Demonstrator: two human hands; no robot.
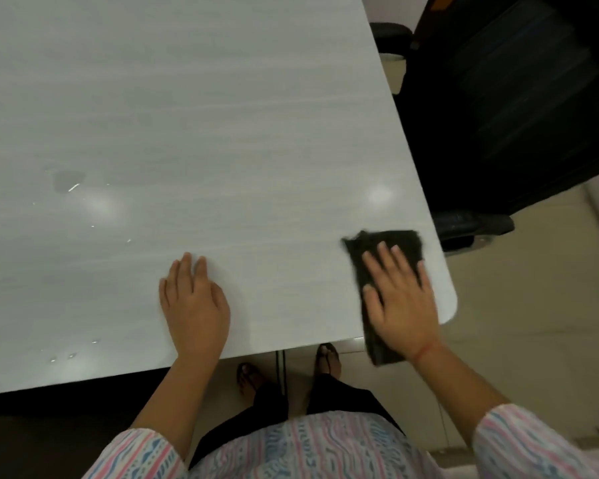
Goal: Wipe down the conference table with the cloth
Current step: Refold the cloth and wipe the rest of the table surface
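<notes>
The pale grey conference table (187,115) fills most of the head view. A dark folded cloth (384,245) lies on its near right corner, one end hanging over the front edge. My right hand (400,299) presses flat on the cloth with straight, spread fingers. My left hand (192,302) rests on the bare tabletop near the front edge, to the left of the cloth, holding nothing. A small puddle (68,179) and scattered water drops (71,356) sit on the left part of the table.
A black office chair (505,108) stands close against the table's right edge. Beige tiled floor (533,323) lies beyond the rounded table corner. My feet in sandals (327,357) stand under the front edge.
</notes>
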